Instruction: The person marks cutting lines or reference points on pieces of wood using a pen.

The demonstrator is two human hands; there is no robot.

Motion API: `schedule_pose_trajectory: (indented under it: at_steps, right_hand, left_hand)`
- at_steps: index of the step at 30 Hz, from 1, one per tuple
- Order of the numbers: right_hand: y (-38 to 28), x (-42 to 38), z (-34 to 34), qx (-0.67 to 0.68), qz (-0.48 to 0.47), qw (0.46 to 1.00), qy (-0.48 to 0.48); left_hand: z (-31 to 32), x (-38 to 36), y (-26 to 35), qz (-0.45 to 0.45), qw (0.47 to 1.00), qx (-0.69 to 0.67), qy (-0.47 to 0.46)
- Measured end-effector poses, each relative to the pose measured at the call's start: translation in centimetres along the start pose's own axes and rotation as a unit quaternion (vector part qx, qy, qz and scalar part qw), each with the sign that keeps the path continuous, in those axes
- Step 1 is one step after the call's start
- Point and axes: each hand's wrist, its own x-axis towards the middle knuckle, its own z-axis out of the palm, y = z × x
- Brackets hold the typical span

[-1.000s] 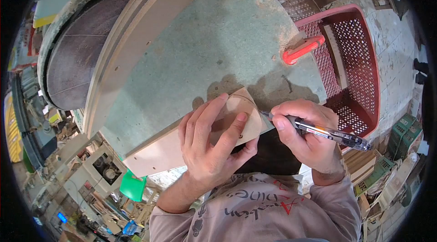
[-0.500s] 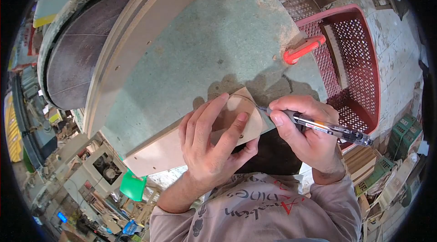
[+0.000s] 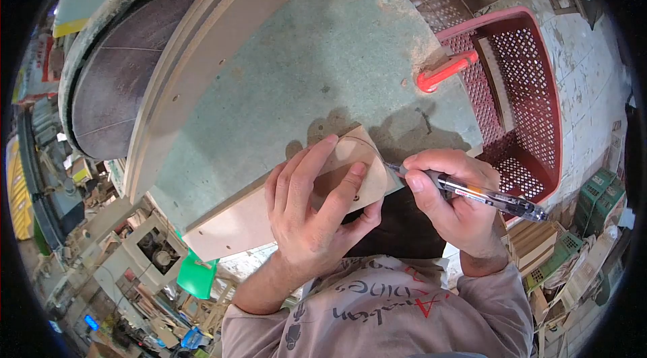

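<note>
My right hand (image 3: 458, 198) is closed round a pen (image 3: 495, 198) with a clear, dark-tipped barrel. Its tip is by the curved edge of a small wooden piece with a rounded end (image 3: 371, 186), which lies on a flat wooden board (image 3: 362, 134). A thin drawn arc shows on the board's corner just outside the curve. My left hand (image 3: 317, 203) grips the rounded piece against the board, thumb and fingers on top; its palm hides part of both. The board rests at the near edge of a greenish worktable (image 3: 290, 95).
Left on the table stands a large sanding disc (image 3: 125, 75) behind curved wooden strips (image 3: 202, 65). A red handle (image 3: 445, 73) sticks up at the table's right edge. Beyond it is a red perforated basket (image 3: 532, 88) holding a wood strip. A green plastic object (image 3: 197, 278) is below left.
My right hand and the pen have shifted slightly down and right, with the tip lower along the curved edge. My left hand stays on the rounded piece.
</note>
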Motion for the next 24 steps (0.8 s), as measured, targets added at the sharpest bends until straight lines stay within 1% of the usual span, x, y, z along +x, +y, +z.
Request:
schedule_pose_trajectory:
  at_steps: [5, 14, 16, 17, 19, 24]
  right_hand:
    - [-0.1, 0.3, 0.4, 0.013, 0.011, 1.0, 0.024]
    - [-0.5, 0.4, -0.1, 0.007, 0.042, 0.999, -0.007]
    - [-0.2, 0.2, 0.1, -0.013, -0.004, 1.0, 0.005]
    - [-0.3, 0.1, 0.0, -0.013, -0.004, 1.0, 0.005]
    - [-0.5, -0.2, -0.1, -0.011, 0.029, 1.0, -0.003]
    - [-0.3, -0.8, 0.1, -0.02, 0.001, 1.0, 0.007]
  left_hand:
    - [0.1, 0.0, 0.0, 0.001, 1.0, 0.0, 0.003]
    - [0.1, 0.0, -0.1, 0.004, 1.0, -0.003, 0.002]
    - [0.2, 0.0, -0.1, 0.006, 1.0, -0.004, 0.006]
    - [0.1, 0.0, -0.1, 0.006, 1.0, -0.003, 0.007]
    - [0.2, 0.0, -0.1, 0.007, 1.0, -0.003, 0.009]
    - [0.3, 0.0, -0.1, 0.007, 1.0, 0.006, 0.014]
